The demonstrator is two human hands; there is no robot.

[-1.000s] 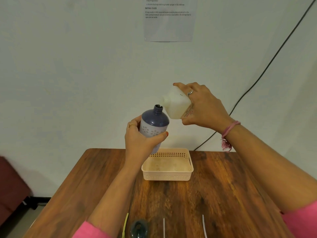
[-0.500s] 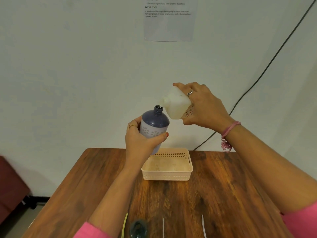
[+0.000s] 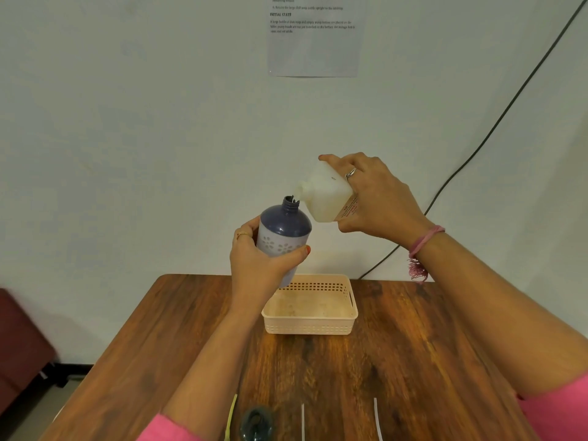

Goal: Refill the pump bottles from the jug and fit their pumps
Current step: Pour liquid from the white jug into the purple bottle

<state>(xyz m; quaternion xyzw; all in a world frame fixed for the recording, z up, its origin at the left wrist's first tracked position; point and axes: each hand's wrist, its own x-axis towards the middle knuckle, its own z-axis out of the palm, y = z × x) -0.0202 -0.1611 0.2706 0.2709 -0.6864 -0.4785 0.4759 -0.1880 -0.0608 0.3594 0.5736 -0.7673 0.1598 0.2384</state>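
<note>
Closest in, at the near edge of the desk (image 3: 413, 361), a dark bottle top (image 3: 256, 423) is peeking into view below the left grip, with a yellow tube (image 3: 231, 415) just to its left and two white tubes (image 3: 303, 421) lying to its right. Beyond them a cream basket (image 3: 310, 326) is sitting on the wood, under and slightly behind both grips.

Above the basket, the left hand (image 3: 257, 268) is wrapping its grip around the lower body of a purple pump bottle (image 3: 284, 230), holding it in the air and tilting it a little to the right, its neck open and without a pump. Up and to the right of it, the right hand (image 3: 378, 202) is clamping its grip on a white jug (image 3: 324, 195), tipping it leftward so the spout is sitting just over the bottle's mouth.

Behind both grips, a printed sheet (image 3: 315, 33) is hanging on the wall and a black cable (image 3: 496, 122) is running down it at the right.
</note>
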